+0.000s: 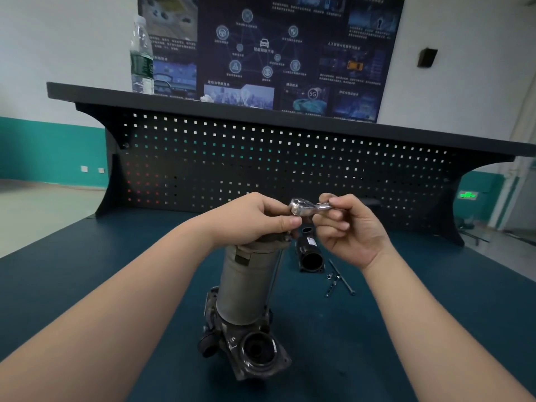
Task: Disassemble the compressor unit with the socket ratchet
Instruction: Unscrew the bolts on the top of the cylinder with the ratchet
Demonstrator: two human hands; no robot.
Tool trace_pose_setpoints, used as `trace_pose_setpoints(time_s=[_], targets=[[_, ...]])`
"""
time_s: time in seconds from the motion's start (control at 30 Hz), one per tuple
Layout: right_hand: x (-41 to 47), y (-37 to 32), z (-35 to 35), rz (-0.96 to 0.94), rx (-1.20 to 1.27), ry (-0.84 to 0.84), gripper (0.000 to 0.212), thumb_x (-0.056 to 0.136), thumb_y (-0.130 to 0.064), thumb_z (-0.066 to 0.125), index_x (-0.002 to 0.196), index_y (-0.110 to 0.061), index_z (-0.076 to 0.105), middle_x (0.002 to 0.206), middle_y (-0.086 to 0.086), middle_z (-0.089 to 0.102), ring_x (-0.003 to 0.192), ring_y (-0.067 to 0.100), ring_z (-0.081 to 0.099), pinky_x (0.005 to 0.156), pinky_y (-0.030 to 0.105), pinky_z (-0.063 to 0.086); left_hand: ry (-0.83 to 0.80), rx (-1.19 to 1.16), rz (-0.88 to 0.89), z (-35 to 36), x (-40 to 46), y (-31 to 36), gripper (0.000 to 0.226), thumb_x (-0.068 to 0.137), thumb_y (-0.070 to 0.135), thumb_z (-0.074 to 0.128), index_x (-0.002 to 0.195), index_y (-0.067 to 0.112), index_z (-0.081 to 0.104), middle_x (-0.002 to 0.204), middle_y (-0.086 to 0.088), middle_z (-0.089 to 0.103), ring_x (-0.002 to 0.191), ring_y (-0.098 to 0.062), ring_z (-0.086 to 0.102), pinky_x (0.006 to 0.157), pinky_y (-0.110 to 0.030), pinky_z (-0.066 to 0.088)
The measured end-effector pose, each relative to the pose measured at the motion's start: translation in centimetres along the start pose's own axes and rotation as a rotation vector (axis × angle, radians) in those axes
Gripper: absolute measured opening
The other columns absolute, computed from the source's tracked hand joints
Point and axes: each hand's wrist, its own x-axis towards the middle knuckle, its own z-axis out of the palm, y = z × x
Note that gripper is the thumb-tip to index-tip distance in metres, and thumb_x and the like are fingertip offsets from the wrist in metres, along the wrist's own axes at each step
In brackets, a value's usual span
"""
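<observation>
Holding the socket ratchet [309, 206] above the compressor unit [246, 288], both hands meet over its far end; right hand [352, 227] pinches the chrome handle between thumb and curled fingers; left hand [256, 219] has its fingers curled around the ratchet head from below, thumb along the side; whether a socket sits under the head cannot be told. Compressor unit lies on the blue tabletop [87, 285] between the forearms, grey cylinder pointing away, round open port at the near end; a thin long bolt [274, 278] runs along its right side. Black housing [310, 255] lies just right of the cylinder's far end; loose bolts [339, 278] near it, further right. Water bottle [141, 56] stands on the shelf above the pegboard [261, 158].
</observation>
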Motion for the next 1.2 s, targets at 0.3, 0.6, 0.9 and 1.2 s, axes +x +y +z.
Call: trace_pose_setpoints(time_s=[0.3, 0.6, 0.9, 1.2], targets=[[1.0, 0.9, 0.7, -0.083, 0.091, 0.253, 0.016, 0.082, -0.017, 0.061, 0.069, -0.010, 0.055, 0.049, -0.004, 0.042, 0.036, 0.004, 0.034, 0.033, 0.013, 0.027, 0.097, 0.007, 0.010, 0.6, 0.5, -0.2, 0.012, 0.089, 0.035, 0.069, 0.082, 0.034, 0.079, 0.095, -0.003, 0.076, 0.085, -0.018, 0.062, 0.085, -0.038, 0.050], [-2.3, 3.1, 2.5, -0.778, -0.804, 0.259, 0.032, 0.084, -0.011, 0.061, 0.058, -0.022, 0.046, 0.047, 0.002, 0.052, 0.038, 0.014, 0.044, 0.039, 0.022, 0.034, 0.030, -0.083, 0.026, 0.1, 0.7, -0.7, 0.011, 0.089, 0.028, 0.069, 0.095, 0.031, 0.078, 0.101, 0.009, 0.076, 0.103, -0.006, 0.068, 0.092, -0.021, 0.052], [0.7, 0.3, -0.8, 0.052, -0.038, -0.130, 0.037, 0.058, -0.007, 0.090, 0.078, -0.005, 0.059, 0.053, -0.002, 0.051, 0.041, 0.003, 0.043, 0.038, 0.013, 0.037, 0.064, -0.137, 0.057, 0.2, -0.4, -0.2, 0.007, 0.083, 0.029, 0.075, 0.082, 0.024, 0.080, 0.086, 0.003, 0.077, 0.078, 0.001, 0.067, 0.074, -0.011, 0.051], [0.7, -0.5, -0.6, 0.020, -0.199, -0.093, 0.022, 0.061, -0.014, 0.089, 0.070, -0.008, 0.070, 0.052, -0.004, 0.051, 0.040, 0.002, 0.043, 0.038, 0.012, 0.037, 0.038, -0.189, 0.094, 0.1, -0.7, -0.1, 0.017, 0.083, 0.021, 0.076, 0.075, 0.036, 0.079, 0.085, 0.007, 0.077, 0.081, -0.001, 0.070, 0.073, -0.011, 0.050]])
